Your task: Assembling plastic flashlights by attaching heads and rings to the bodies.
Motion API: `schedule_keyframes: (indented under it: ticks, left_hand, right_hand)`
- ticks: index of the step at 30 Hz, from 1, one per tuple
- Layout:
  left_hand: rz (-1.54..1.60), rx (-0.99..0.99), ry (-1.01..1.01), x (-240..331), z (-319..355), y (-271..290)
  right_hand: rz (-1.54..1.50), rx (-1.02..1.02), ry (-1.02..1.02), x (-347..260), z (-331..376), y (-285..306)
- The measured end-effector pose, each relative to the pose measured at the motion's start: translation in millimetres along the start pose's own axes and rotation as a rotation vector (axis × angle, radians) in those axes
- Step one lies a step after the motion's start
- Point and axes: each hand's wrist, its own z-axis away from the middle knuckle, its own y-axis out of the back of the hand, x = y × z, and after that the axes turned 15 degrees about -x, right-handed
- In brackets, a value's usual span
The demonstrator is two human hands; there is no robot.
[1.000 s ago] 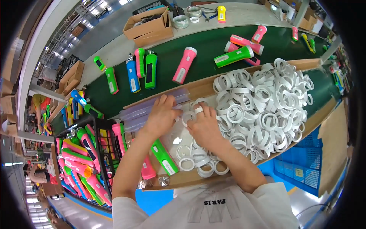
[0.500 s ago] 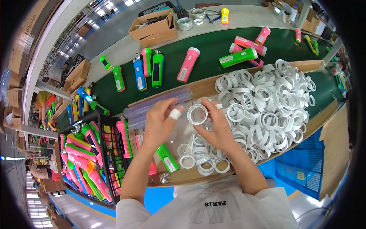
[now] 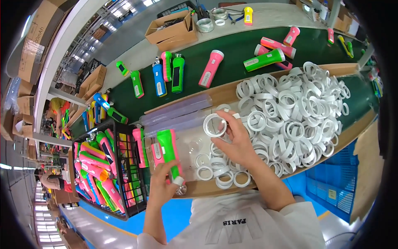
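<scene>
My right hand (image 3: pixel 237 142) pinches a white plastic ring (image 3: pixel 206 131) between thumb and fingers, above the cardboard tray (image 3: pixel 199 191). A clear disc seems to sit inside that ring. Lower on the left, my left hand (image 3: pixel 161 184) closes round the narrow end of a green and pink flashlight (image 3: pixel 166 145), whose wide head points away from me. White tape wraps the left thumb. Under the held flashlight lies a pink one (image 3: pixel 157 153). A heap of white rings (image 3: pixel 286 120) fills the right side of the tray, with several looser rings (image 3: pixel 204 173) close to me.
At left stands a black crate (image 3: pixel 125 215) full of colourful flashlights. Clear plastic tubes (image 3: pixel 176 110) lie along the tray's far side. Beyond, the green belt (image 3: pixel 232 50) carries more flashlights. A cardboard box (image 3: pixel 172 35) sits behind it, and a blue crate (image 3: pixel 331 182) at right.
My left hand has left the ring and dropped toward me, taking hold of the green flashlight, which has shifted and turned more upright. My right hand still holds the ring in nearly the same place.
</scene>
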Motion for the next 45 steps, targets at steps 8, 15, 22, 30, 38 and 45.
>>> schedule_keyframes:
  ticks: [8,15,22,30,38,45]
  left_hand:
    - [0.074,-0.204,-0.353,40,13,50]
    - [-0.064,-0.31,-0.299,46,7,67]
    - [-0.373,-0.238,-0.318,84,0,86]
    - [-0.304,-0.278,-0.524,72,-10,75]
    - [0.159,-0.479,-0.605,52,0,50]
    - [-0.984,-0.034,-0.807,40,-55,25]
  right_hand:
    - [0.04,-0.076,-0.109,-14,-1,1]
    - [-0.511,-0.154,0.033,-19,-2,6]
    - [0.127,-0.252,0.03,-27,3,23]
    - [0.169,-0.498,0.2,-72,12,46]
    - [0.24,-0.309,0.738,-100,31,14]
    - [-0.863,0.026,-0.617,-30,-7,8]
